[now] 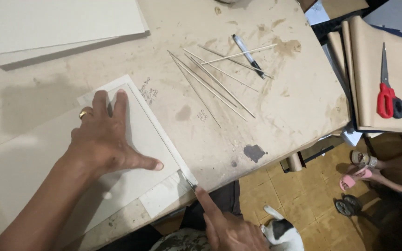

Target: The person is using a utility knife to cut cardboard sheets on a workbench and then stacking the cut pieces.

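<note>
My left hand (105, 139), with a gold ring on one finger, lies flat with spread fingers on a grey cardboard sheet (145, 132). That sheet rests on a larger white sheet (164, 195) at the table's near edge. My right hand (226, 225) grips a small cutter (188, 181), forefinger stretched along it. The blade tip touches the sheets' right edge at the near corner.
Several thin sticks (215, 81) and a pen (247, 55) lie mid-table. A stack of grey boards (56, 25) sits far left. Red-handled scissors (387, 95) rest on brown paper (368, 56) at right. Another person's sandalled feet (361, 169) and a small animal (282, 232) are on the tiled floor.
</note>
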